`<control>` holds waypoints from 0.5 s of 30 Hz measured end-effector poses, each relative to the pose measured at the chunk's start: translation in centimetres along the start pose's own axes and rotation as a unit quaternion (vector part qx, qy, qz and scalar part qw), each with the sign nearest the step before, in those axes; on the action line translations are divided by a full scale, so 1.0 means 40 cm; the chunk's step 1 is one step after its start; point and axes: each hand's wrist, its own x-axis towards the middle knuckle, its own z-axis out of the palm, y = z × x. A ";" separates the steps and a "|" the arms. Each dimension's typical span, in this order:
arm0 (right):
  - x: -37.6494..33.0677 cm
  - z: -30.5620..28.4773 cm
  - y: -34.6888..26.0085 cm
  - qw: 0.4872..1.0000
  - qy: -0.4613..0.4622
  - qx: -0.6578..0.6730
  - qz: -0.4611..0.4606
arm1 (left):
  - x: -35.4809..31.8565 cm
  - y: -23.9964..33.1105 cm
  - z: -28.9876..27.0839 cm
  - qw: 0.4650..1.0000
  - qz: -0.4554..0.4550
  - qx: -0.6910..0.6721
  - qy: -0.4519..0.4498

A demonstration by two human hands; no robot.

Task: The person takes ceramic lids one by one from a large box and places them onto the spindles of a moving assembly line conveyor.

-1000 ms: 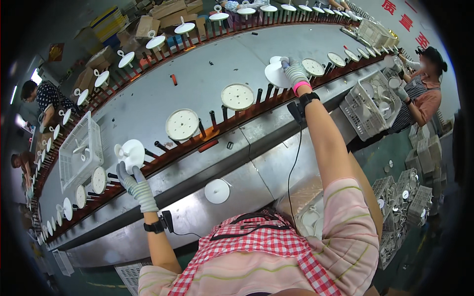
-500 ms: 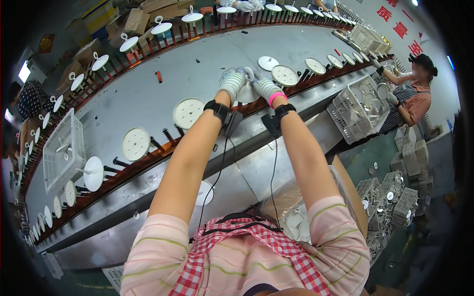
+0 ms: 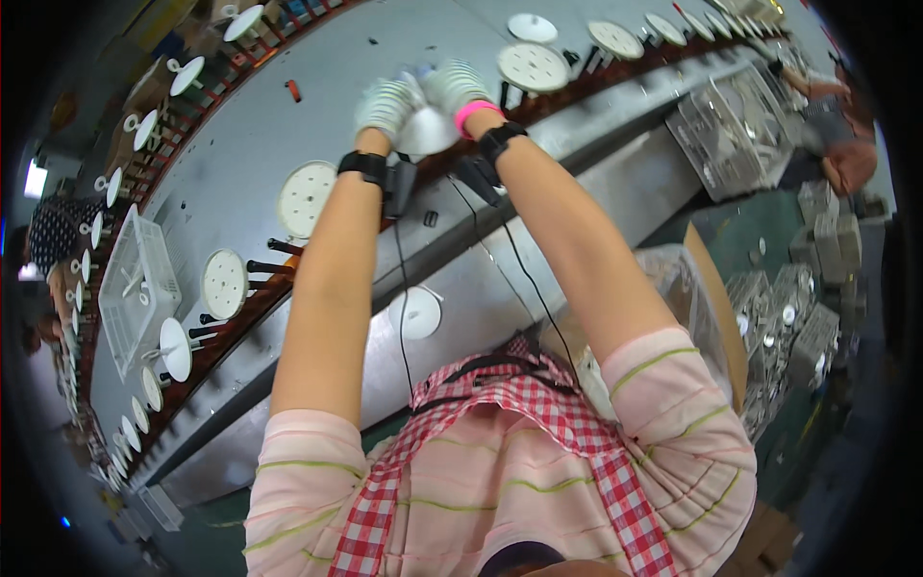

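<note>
Fingers [image 3: 452, 75] in white-and-green striped knit gloves curl inward from both sides, the left hand [image 3: 385, 108] and the right hand [image 3: 456, 88] just beside each other. Between them, below the fingers and partly covered by them, sits a round white plastic piece [image 3: 426, 133]. Blur hides the fingertips, so I cannot tell how far they open or how firmly they grip it.

Just right of the right fingers stands a white round disc dotted with holes [image 3: 534, 67], and a plain flat white disc [image 3: 532, 28] lies beyond it. Left of the left fingers, well apart, lies a small orange-red tube [image 3: 293, 91] on the smooth grey tabletop [image 3: 250, 144]. Nearer the person on that side are a second dotted white disc [image 3: 306, 199], its edge meeting the left forearm [image 3: 329, 288] in view, and, farther off, a white slatted plastic crate [image 3: 171, 274]. Below the fingers, toward the person, lie a small black bracket [image 3: 431, 218] and a white disc on the metal ledge [image 3: 419, 313]. Black wrist straps [image 3: 363, 166] with dark cables hang just below both hands, close to the held area.

The white piece narrows upward between the gloves and widens toward the person, its broad part facing down and nearer. Its upper end is covered, so its long axis is unclear.
</note>
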 end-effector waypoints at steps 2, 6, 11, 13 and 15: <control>0.006 0.020 0.131 0.981 0.024 -0.150 -0.123 | -0.015 0.072 -0.029 0.997 0.071 0.015 0.001; -0.273 -0.050 0.251 0.927 0.000 0.102 -0.361 | -0.002 -0.065 0.014 0.988 0.146 -0.006 0.040; -0.675 -0.339 0.686 0.909 -0.314 0.271 -0.048 | -0.078 -0.158 -0.009 0.975 0.039 -0.173 0.135; -0.784 -0.367 0.812 0.873 -0.330 0.175 0.315 | -0.089 -0.154 -0.046 0.987 0.042 -0.113 0.109; -0.907 -0.263 0.999 0.874 -0.308 0.081 0.366 | -0.087 -0.219 -0.046 0.989 0.081 -0.006 0.121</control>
